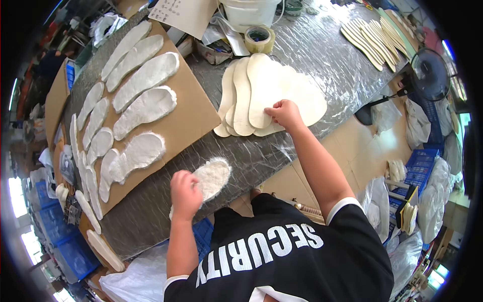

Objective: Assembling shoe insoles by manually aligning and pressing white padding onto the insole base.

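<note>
My right hand (286, 113) pinches the lower edge of a smooth cream insole (266, 83). That insole lies on top of a fanned pile of similar cream insoles (307, 100) on the dark tabletop. Closer to me, a fluffy white insole (214, 178) rests near the table's front edge. Over its left part is my left hand (185, 195), its fingers bent and slightly blurred. Whether they grip the fluffy insole or only touch it, I cannot tell; the hand hides part of it.
Several fleecy white insoles (146, 75) lie in rows on a brown cardboard sheet (193, 113) at left. Behind the pile stand a tape roll (259, 38) and a white bucket (249, 12). More insoles (370, 40) sit far right, near a black fan (430, 75). Blue crates (420, 166) stand at right.
</note>
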`<action>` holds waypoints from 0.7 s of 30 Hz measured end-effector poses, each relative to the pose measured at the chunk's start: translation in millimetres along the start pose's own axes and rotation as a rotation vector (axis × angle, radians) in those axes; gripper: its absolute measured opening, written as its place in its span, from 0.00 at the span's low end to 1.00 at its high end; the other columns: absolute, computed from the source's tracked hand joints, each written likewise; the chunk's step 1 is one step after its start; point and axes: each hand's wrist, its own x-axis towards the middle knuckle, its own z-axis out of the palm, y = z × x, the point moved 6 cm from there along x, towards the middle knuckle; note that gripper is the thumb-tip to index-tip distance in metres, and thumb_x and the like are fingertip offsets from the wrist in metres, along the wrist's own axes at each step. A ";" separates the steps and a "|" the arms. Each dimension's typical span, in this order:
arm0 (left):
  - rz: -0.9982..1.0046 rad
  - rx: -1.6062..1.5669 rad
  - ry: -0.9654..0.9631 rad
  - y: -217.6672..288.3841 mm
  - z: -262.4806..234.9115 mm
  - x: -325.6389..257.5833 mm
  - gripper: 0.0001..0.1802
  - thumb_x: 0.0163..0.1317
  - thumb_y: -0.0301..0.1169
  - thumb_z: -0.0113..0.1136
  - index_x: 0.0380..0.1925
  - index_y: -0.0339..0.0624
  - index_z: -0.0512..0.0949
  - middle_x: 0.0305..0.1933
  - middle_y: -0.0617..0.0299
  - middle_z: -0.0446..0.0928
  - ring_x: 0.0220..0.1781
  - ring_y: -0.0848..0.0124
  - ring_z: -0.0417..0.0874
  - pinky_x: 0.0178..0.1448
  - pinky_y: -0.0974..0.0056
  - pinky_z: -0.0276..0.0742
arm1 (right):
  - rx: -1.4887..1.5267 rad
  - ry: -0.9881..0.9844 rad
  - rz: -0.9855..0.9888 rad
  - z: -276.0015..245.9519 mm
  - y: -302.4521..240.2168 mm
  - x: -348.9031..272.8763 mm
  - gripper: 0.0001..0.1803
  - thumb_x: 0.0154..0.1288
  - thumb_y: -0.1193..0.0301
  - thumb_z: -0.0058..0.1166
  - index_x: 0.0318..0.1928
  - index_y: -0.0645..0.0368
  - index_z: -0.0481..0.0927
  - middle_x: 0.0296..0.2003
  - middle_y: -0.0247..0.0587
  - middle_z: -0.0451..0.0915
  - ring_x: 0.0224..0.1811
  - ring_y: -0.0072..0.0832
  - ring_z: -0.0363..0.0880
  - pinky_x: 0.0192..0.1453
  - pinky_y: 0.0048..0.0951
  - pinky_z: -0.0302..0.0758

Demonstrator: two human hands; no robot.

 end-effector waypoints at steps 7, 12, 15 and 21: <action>0.443 0.001 -0.073 86.5 93.7 84.6 0.19 0.54 0.19 0.51 0.49 0.27 0.74 0.53 0.45 0.74 0.63 0.50 0.71 0.68 0.53 0.66 | 0.484 -0.198 0.332 13.2 4.1 -4.4 0.06 0.60 0.72 0.62 0.28 0.59 0.78 0.22 0.32 0.76 0.19 0.20 0.74 0.21 0.22 0.67; 0.378 0.114 -0.155 92.9 122.6 98.4 0.16 0.55 0.23 0.50 0.44 0.28 0.76 0.49 0.48 0.75 0.60 0.53 0.71 0.68 0.57 0.65 | 1.181 -0.343 0.646 14.4 -1.5 6.5 0.05 0.67 0.75 0.49 0.35 0.63 0.70 0.20 0.28 0.68 0.18 0.16 0.66 0.22 0.15 0.66; 0.329 0.027 -0.138 87.1 115.2 100.4 0.11 0.54 0.22 0.51 0.37 0.31 0.77 0.44 0.51 0.77 0.55 0.54 0.74 0.62 0.56 0.70 | 1.460 -0.481 0.316 -9.1 -48.1 -9.3 0.05 0.69 0.74 0.46 0.42 0.62 0.69 0.25 0.30 0.69 0.22 0.15 0.66 0.28 0.19 0.69; -0.570 -0.919 -0.231 34.9 121.5 118.0 0.17 0.68 0.39 0.56 0.39 0.33 0.78 0.42 0.54 0.82 0.47 0.62 0.80 0.53 0.56 0.75 | 1.220 -0.367 -0.203 5.3 -67.9 -106.4 0.12 0.68 0.74 0.50 0.50 0.58 0.68 0.48 0.36 0.76 0.44 0.25 0.80 0.47 0.31 0.80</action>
